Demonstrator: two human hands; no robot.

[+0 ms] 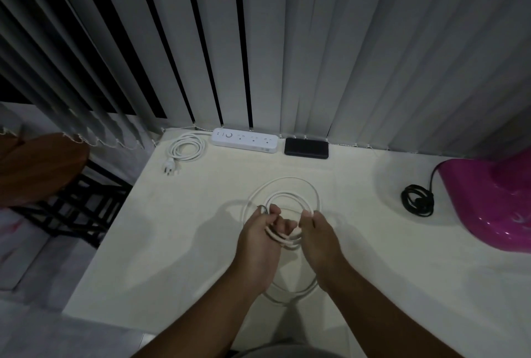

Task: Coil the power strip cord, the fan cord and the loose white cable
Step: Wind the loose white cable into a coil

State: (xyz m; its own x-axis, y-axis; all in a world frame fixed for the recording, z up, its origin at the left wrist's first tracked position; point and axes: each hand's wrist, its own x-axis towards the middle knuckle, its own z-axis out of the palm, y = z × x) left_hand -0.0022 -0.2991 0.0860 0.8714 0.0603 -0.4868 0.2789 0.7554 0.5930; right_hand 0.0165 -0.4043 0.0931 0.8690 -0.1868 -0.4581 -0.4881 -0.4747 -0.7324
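Note:
The loose white cable (pixel 287 185) lies in loops at the middle of the white table (pixel 178 242). My left hand (pixel 258 245) grips a bundle of its loops, with the cable end near my thumb. My right hand (pixel 319 239) pinches a strand just to the right. The white power strip (pixel 244 140) sits at the table's back edge, its cord (pixel 185 149) coiled to its left with the plug in front. The black fan cord (pixel 416 199) lies coiled beside the pink fan base (pixel 488 199) at the right.
A black rectangular device (pixel 306 148) lies right of the power strip. Vertical blinds (pixel 287 41) hang behind the table. A brown chair seat (pixel 40 165) on a black frame stands left of the table, past its left edge.

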